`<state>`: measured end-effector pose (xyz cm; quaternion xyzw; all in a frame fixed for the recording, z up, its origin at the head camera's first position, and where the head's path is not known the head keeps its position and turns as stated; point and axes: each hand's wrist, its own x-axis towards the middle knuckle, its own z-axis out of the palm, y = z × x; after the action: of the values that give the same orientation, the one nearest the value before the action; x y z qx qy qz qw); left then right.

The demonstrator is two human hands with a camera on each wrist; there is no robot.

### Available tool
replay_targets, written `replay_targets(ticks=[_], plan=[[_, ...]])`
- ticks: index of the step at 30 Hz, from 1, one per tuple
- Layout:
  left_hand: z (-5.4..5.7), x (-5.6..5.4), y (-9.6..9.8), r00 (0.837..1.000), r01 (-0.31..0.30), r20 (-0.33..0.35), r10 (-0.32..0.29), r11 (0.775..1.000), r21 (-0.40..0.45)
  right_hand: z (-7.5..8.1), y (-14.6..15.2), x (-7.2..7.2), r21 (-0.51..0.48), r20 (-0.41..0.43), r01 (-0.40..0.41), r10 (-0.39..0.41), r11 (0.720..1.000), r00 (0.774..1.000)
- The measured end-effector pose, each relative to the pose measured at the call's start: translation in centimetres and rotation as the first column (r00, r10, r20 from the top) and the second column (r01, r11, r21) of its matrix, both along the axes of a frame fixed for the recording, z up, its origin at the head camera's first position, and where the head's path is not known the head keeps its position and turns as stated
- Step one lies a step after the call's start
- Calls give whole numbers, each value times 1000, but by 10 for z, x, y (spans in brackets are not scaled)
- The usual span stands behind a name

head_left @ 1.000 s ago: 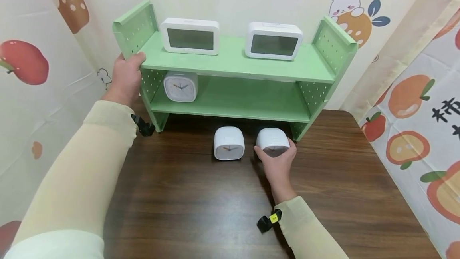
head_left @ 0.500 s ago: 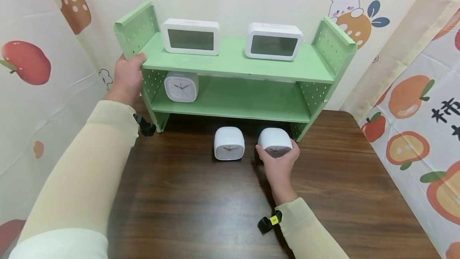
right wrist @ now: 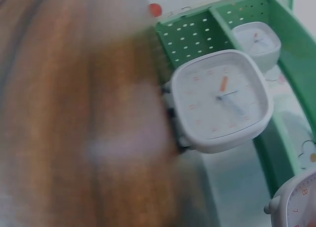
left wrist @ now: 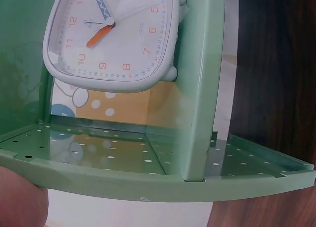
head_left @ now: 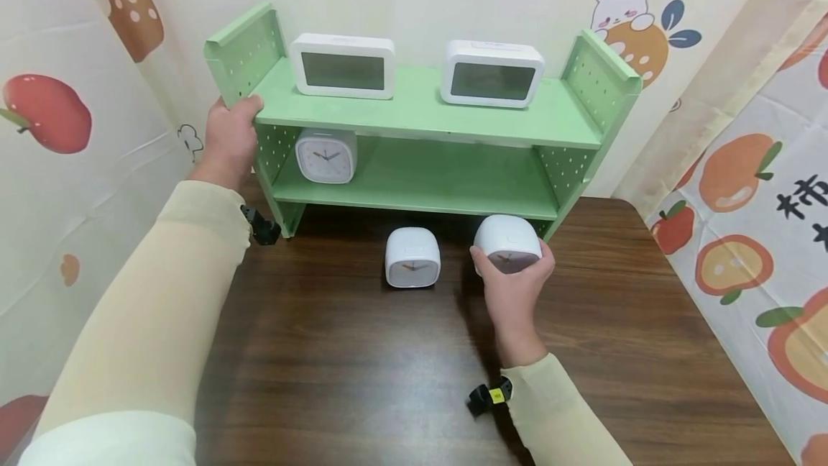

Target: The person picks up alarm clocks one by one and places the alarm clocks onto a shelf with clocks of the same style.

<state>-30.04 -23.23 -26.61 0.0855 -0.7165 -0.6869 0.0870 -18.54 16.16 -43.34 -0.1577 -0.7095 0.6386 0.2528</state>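
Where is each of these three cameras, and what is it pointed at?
Head: worn on the head, looking down at the green shelf and table; both sleeved arms, left hand and right hand show.
Left wrist: close under the shelf's end; only a blurred fingertip shows.
Right wrist: blurred, facing the clock on the table; no hand shows.
Shared: the shelved clock appears in all three.

Wooden table (right wrist: 74, 113) was motion-blurred in the right wrist view; held clock (right wrist: 296, 205) was cut off at the corner; left hand (left wrist: 19, 200) was mostly out of frame.

Orange hour numerals 1–12 on the white clock (left wrist: 111, 37) dial
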Motion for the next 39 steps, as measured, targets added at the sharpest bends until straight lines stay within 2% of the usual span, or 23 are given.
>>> replay_targets(ticks=[8,15,25,39], plan=[[0,1,0,1000,12,-14,-11,1000,15,26,0,3,-16,0,-6,6,1000,1000],[0,0,0,1000,15,-1,-15,1000,-4,39,0,-2,-42,-23,-18,17,999,1000],[-2,-2,0,1000,-6,-17,6,1000,-11,55,2,-15,-50,-52,-6,3,999,999],[0,0,1,1000,-5,-12,5,999,-41,87,7,-39,-46,-55,-51,48,998,997]])
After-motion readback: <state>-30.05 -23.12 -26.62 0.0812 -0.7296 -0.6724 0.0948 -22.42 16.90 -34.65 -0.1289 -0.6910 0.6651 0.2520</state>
